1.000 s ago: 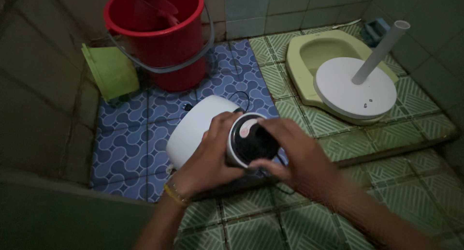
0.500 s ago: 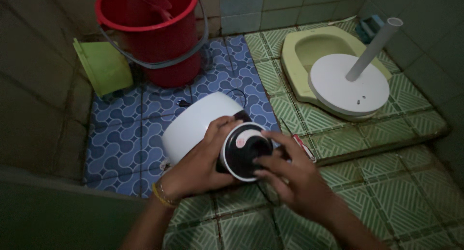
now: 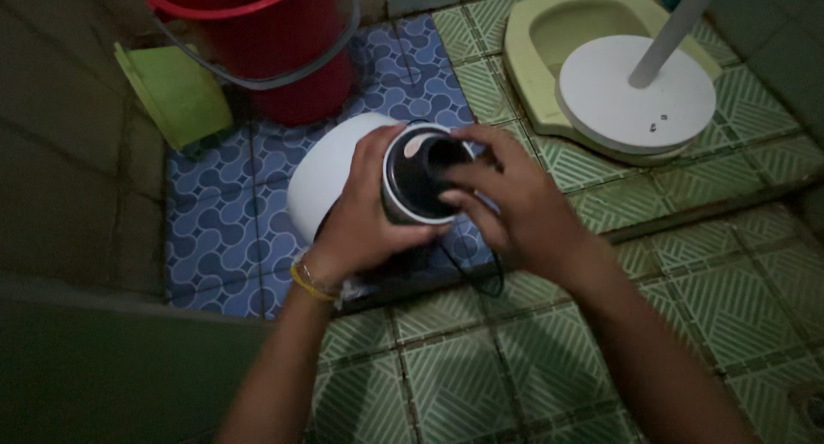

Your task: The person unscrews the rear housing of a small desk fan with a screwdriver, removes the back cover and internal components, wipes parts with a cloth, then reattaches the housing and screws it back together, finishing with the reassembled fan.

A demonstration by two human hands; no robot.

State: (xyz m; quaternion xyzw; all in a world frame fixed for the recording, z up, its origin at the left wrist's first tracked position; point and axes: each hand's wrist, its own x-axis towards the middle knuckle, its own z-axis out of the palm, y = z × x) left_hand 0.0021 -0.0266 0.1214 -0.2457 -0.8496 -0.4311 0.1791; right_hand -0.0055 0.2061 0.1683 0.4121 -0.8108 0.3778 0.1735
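Note:
I hold a white rounded appliance body (image 3: 330,173) over the tiled floor, its round dark end face (image 3: 414,182) with a light rim turned up toward me. My left hand (image 3: 365,216) grips the side of that round end, with a yellow band at the wrist. My right hand (image 3: 506,199) lies over the right part of the dark face, fingertips resting on it. A thin black cord (image 3: 476,268) loops down below the appliance.
A red bucket (image 3: 257,40) stands at the back with a green dipper (image 3: 172,92) to its left. At the right, a white round stand base with a pole (image 3: 635,96) rests on a green squat toilet pan (image 3: 532,32). A step edge crosses the floor.
The view has shifted, so the appliance sits higher and more central. My right hand's fingers have moved onto the dark round face; my left hand keeps its grip.

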